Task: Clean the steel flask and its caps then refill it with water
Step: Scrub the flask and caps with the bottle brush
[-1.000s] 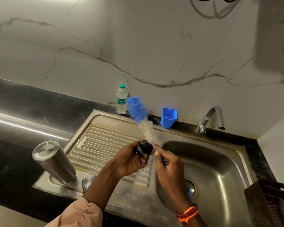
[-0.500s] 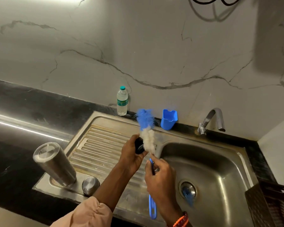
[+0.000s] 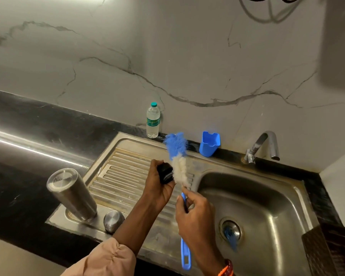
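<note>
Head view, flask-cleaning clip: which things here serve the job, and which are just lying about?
In use:
- left hand holding small black cap
- right hand holding blue-handled bottle brush, its bristles against the cap
- inverted steel flask on the steel sink drainboard
- round steel cap
- chrome tap

Lying about:
- clear plastic water bottle
- blue plastic cup
- dark woven basket
</note>
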